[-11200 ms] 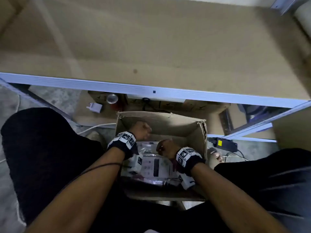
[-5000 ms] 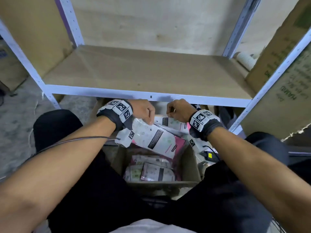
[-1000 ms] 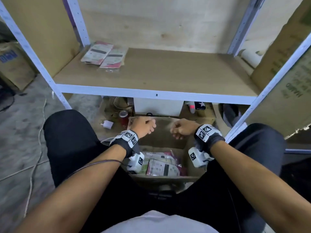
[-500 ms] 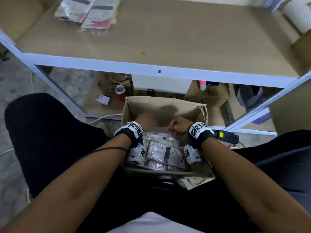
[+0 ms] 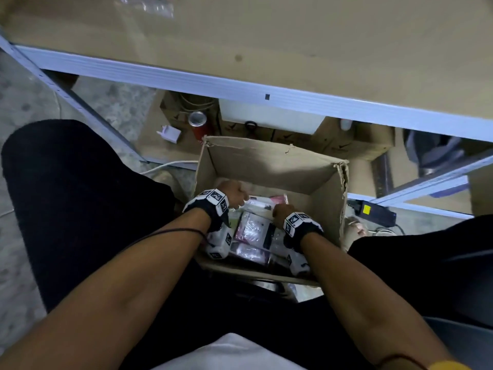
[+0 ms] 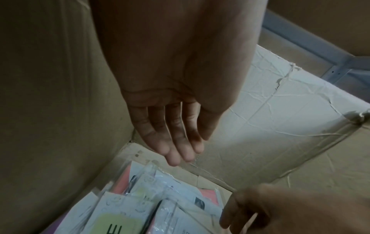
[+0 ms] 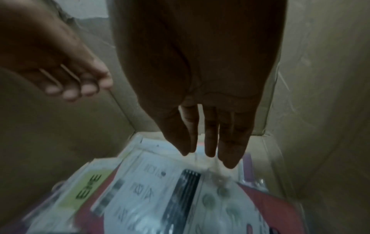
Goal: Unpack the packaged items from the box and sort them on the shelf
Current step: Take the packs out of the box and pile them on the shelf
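An open cardboard box sits on the floor between my knees, under the shelf board. Several flat plastic-wrapped packets in white and pink lie in a pile inside it. My left hand is down in the box near its far left corner, fingers straight and just above the packets. My right hand reaches down beside it with straight fingers, the tips at or just over the top packet. Neither hand holds anything.
Under the shelf stand a red can, a white plug adapter, a white container and brown cartons. A black power brick lies right of the box. Wrapped packets show blurred at the shelf's far left.
Both hands have dropped from above the box rim down into it and uncurled over the packets. The head view has tilted down, so most of the shelf has left the picture.
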`<move>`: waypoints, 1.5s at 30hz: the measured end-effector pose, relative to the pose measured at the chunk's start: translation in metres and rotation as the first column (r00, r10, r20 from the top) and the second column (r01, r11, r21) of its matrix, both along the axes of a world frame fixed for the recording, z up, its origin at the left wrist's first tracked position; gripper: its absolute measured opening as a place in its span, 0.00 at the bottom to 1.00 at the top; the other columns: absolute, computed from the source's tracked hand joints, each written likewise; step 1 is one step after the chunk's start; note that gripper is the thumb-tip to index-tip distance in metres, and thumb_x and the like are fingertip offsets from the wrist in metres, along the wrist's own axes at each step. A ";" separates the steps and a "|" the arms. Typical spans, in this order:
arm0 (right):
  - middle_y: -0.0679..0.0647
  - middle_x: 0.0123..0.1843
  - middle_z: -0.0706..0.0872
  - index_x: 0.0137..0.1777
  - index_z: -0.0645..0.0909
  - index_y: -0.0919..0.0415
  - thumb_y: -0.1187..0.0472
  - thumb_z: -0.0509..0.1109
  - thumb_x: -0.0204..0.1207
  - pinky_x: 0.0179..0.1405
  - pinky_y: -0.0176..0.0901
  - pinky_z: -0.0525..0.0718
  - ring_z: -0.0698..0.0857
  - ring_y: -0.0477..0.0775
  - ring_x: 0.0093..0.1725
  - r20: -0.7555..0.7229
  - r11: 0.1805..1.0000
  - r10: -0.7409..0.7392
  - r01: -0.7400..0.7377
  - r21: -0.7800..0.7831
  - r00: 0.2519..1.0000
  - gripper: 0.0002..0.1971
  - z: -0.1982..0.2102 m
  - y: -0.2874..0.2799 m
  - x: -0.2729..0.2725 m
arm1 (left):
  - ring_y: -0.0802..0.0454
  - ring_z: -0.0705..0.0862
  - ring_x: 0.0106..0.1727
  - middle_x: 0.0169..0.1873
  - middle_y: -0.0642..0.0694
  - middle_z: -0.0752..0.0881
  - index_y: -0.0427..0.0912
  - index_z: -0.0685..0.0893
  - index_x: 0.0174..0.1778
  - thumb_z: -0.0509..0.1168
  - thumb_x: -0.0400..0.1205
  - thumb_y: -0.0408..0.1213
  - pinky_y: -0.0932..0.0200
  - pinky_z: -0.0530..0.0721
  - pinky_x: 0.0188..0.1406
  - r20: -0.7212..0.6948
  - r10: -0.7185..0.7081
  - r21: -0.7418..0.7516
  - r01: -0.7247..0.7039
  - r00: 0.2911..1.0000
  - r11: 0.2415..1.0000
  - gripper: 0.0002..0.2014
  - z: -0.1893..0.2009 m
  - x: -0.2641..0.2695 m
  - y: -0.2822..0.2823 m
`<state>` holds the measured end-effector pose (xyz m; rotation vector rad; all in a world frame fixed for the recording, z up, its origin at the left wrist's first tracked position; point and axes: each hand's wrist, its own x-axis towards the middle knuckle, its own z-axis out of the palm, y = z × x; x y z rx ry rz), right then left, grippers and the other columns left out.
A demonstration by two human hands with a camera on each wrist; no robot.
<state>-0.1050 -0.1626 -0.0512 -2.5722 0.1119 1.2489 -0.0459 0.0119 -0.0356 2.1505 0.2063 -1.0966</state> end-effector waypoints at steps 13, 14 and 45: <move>0.59 0.88 0.58 0.88 0.41 0.44 0.59 0.66 0.82 0.74 0.66 0.75 0.69 0.68 0.81 -0.107 0.999 -0.021 0.016 -0.045 0.994 0.43 -0.035 -0.012 -0.018 | 0.55 0.69 0.08 0.22 0.40 0.77 0.34 0.79 0.32 0.53 0.86 0.31 0.76 0.64 0.14 -0.241 0.238 -0.129 -0.274 0.941 0.953 0.17 -0.012 0.004 0.016; 0.59 0.87 0.58 0.88 0.44 0.48 0.59 0.65 0.83 0.74 0.66 0.75 0.70 0.67 0.81 -0.095 0.999 0.003 -0.008 -0.052 0.996 0.41 -0.037 -0.010 -0.017 | 0.55 0.68 0.08 0.19 0.40 0.77 0.34 0.77 0.31 0.52 0.86 0.31 0.76 0.63 0.13 -0.284 0.273 -0.152 -0.324 0.919 0.934 0.18 -0.012 0.004 0.016; 0.62 0.62 0.85 0.60 0.82 0.64 0.65 0.71 0.77 0.55 0.47 0.82 0.85 0.63 0.61 0.186 0.973 0.217 -0.227 0.034 0.958 0.12 -0.035 0.025 -0.002 | 0.50 0.77 0.24 0.28 0.42 0.83 0.38 0.85 0.39 0.63 0.83 0.29 0.62 0.74 0.26 -0.055 0.138 -0.110 -0.143 0.989 0.984 0.09 -0.024 0.000 0.017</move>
